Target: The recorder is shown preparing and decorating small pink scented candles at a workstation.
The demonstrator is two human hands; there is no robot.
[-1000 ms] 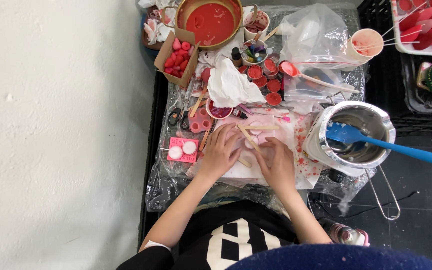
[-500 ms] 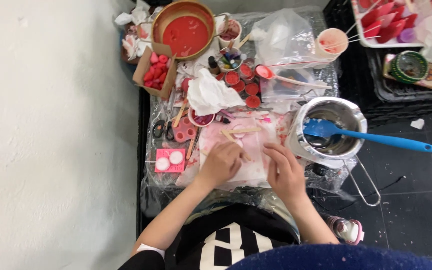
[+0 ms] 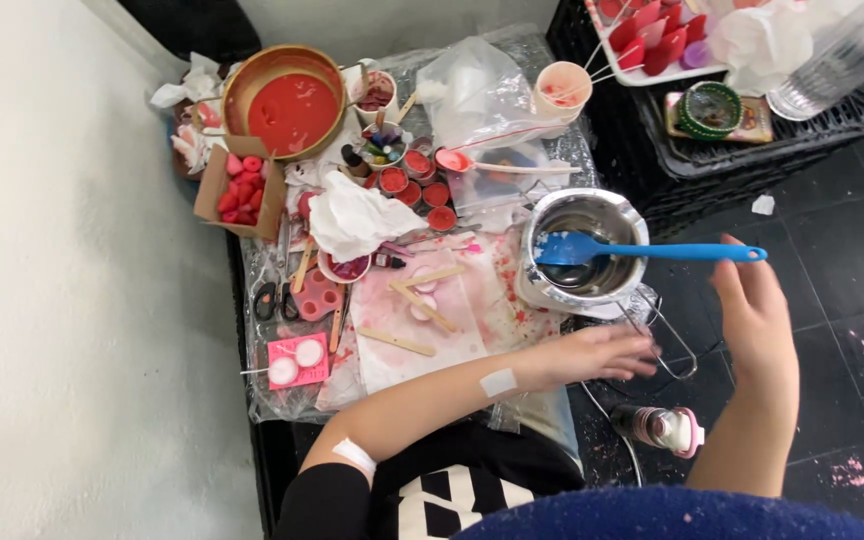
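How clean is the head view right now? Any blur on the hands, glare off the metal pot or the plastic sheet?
Head view: evenly lit, no hard shadows. The left hand is smeared at the fingertips; the right hand is slightly soft. The metal pot shows mild reflections on its rim, not blown out. The clear plastic sheet glints along its wrinkles. The blue spatula and wooden sticks read sharp.

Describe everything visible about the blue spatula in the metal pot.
The blue spatula looks like silicone or plastic, one colour throughout. Its broad flat blade lies inside the round metal pot, flecked with pale residue, and its long straight handle rests on the pot's rim and sticks out to the right, nearly level, over the dark tiled floor. The right hand is raised just below the handle's end; whether it touches cannot be told. The left hand lies flat below the pot, apart from the spatula.
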